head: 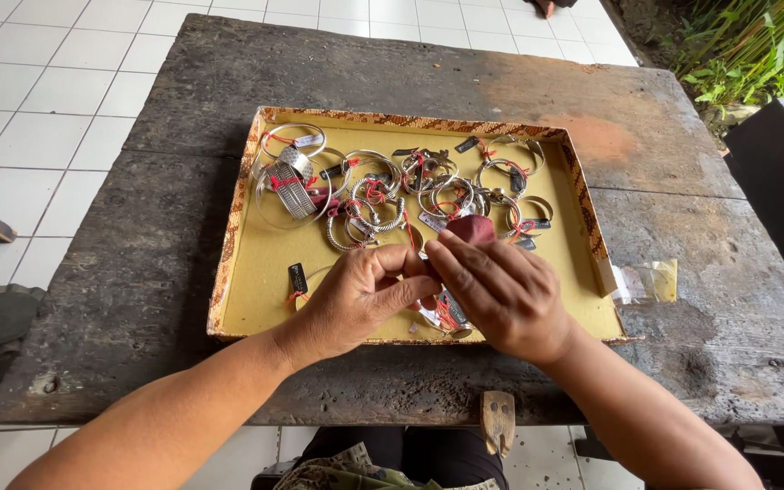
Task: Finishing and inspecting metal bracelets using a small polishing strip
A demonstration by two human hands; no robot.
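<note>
Silver bracelet (446, 313) (red-threaded tag) between both hands (428, 295) over yellow tray (260, 272).

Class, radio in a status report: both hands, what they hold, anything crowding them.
Left hand and right hand together grip a silver bangle over the tray. Red cloth at right fingertips. Tagged bangles piled just beyond.

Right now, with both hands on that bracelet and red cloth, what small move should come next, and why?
Probably rub the red cloth along the bracelet again: the left hand grips it over the tray, and the right hand presses the cloth on it.
</note>
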